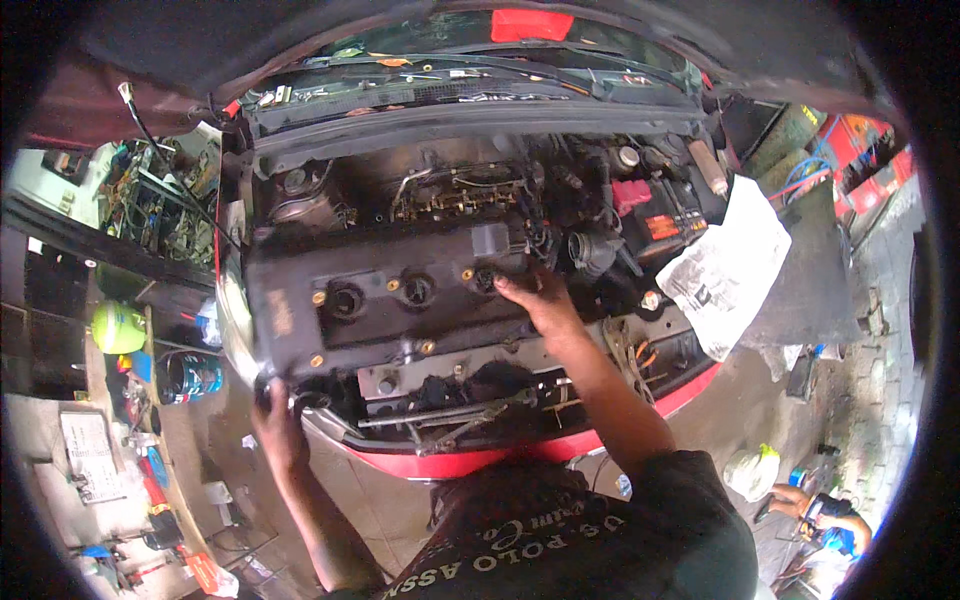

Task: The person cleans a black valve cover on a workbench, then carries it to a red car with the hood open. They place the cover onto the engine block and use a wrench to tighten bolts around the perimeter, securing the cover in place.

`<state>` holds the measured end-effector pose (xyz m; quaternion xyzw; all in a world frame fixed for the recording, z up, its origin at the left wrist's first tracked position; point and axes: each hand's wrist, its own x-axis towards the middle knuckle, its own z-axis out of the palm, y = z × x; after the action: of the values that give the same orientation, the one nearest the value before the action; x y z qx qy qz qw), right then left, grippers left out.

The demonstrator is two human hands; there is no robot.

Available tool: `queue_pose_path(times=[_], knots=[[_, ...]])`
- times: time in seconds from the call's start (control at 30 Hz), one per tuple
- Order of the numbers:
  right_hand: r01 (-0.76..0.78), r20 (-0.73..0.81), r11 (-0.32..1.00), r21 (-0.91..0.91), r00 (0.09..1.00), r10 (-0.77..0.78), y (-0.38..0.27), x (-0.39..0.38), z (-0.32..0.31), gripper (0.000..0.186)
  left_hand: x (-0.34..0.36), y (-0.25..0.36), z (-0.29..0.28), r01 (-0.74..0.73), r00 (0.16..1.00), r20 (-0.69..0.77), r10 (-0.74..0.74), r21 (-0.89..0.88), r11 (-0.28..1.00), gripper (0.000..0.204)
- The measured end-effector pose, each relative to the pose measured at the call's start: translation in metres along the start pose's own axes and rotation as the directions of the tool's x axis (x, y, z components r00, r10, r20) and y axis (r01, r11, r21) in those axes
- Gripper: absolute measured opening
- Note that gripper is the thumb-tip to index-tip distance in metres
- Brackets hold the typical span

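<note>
We note the black engine cover lying between our hands, above the open engine bay. Hands well apart, both gripping it: left hand at its near-left corner, right hand at its right end.

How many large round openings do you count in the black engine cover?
3 in view, in a row along the black cover: left opening, middle opening, and right opening beside the right hand, which may hide another.
</note>
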<state>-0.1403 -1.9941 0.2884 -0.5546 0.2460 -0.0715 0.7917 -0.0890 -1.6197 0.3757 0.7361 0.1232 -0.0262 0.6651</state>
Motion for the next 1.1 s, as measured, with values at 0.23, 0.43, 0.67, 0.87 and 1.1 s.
queue_pose_path(times=[0.23, 0.43, 0.67, 0.87, 1.1], knots=[[-0.031, -0.053, 0.925, -0.379, 0.999, 0.011, -0.016, 0.178, -0.056, 0.056, 0.164, -0.073, 0.135, 0.042, 0.952, 0.292, -0.09, 0.168, 0.985, 0.055], [-0.187, -0.159, 0.849, -0.494, 0.98, 0.123, 0.025, 0.304, -0.104, 0.061, 0.269, -0.114, 0.219, 0.087, 0.95, 0.22, -0.221, 0.493, 0.866, 0.065], [-0.165, -0.095, 0.723, -0.671, 0.986, 0.138, -0.008, 0.29, -0.082, 0.079, 0.298, -0.066, 0.223, 0.198, 0.908, 0.311, -0.282, 0.275, 0.941, 0.061], [-0.073, -0.089, 0.584, -0.809, 0.996, 0.0, 0.014, 0.162, -0.05, 0.074, 0.197, -0.074, 0.095, -0.025, 0.951, 0.293, -0.1, 0.394, 0.919, 0.055], [0.216, 0.161, 0.761, -0.612, 0.976, -0.148, 0.07, -0.079, -0.033, 0.073, -0.012, -0.177, -0.092, 0.06, 0.95, 0.254, -0.18, 0.418, 0.907, 0.072]])
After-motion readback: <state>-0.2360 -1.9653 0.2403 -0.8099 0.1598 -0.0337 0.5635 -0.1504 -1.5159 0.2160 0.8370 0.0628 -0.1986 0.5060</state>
